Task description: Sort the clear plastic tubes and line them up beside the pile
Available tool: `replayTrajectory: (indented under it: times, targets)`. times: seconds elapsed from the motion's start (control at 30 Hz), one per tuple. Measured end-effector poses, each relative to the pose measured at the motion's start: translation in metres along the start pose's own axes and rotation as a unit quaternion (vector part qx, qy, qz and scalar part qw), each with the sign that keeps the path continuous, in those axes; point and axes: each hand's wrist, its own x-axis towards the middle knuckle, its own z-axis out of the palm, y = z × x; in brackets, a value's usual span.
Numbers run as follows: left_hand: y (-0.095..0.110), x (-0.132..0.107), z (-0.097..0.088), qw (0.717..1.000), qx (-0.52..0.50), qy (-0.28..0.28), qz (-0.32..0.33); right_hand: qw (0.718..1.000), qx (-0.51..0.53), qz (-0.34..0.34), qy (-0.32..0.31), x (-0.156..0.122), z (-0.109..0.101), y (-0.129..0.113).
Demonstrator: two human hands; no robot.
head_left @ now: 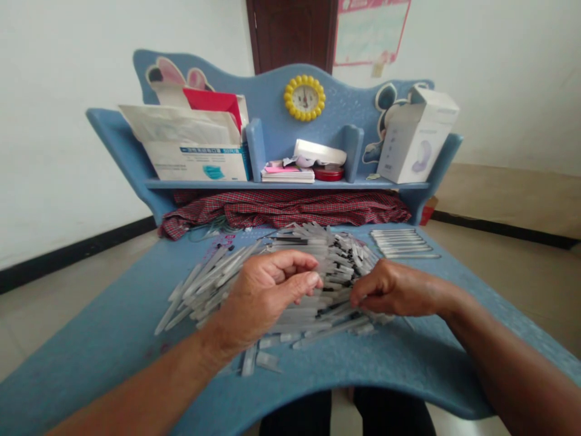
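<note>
A large heap of clear, frosted pen barrels [290, 315] and pen caps lies on the blue desk. My left hand [265, 297] is over the middle of the heap, thumb and fingers pinched together; what sits between them, if anything, is too small to make out. At the heap's right side, my right hand [393, 289] is closed with its fingertips down among pen parts with black pieces [342, 269]; its grip is hidden. Longer pen barrels [215, 281] lie loosely to the left of my left hand. Beyond my right hand, several slim pens [403, 243] lie side by side in a row.
The blue desk [113, 345] has a curved front edge. A crumpled red plaid cloth [295, 208] lies under the shelf [272, 184] at the back. The shelf bears a mask box [195, 160], a white box [411, 142], papers and a red tin [328, 174]. A yellow clock [304, 98] is above.
</note>
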Motion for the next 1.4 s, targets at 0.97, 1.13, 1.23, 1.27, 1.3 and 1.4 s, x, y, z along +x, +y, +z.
replayTrajectory:
  times: [0.97,1.13,1.23,1.27,1.3,1.4]
  targets:
    - [-0.004,-0.003,0.006,0.994,0.097,-0.050,0.002,0.981,-0.189,0.000,-0.046,0.005,0.008,-0.009]
    - [-0.004,-0.003,0.005,0.994,0.098,-0.048,0.004,0.974,-0.222,0.022,-0.044,0.005,0.008,-0.009]
    - [-0.002,-0.002,0.006,0.993,0.103,-0.051,-0.002,0.971,-0.233,0.038,-0.049,0.005,0.008,-0.011]
    - [-0.002,-0.002,0.006,0.993,0.105,-0.051,-0.003,0.971,-0.232,0.041,-0.049,0.006,0.009,-0.012]
    - [-0.002,-0.002,0.006,0.993,0.108,-0.052,-0.004,0.971,-0.229,0.042,-0.047,0.006,0.009,-0.012]
    - [-0.003,-0.003,0.006,0.992,0.111,-0.051,-0.006,0.986,-0.162,0.011,-0.031,0.005,0.008,-0.007]
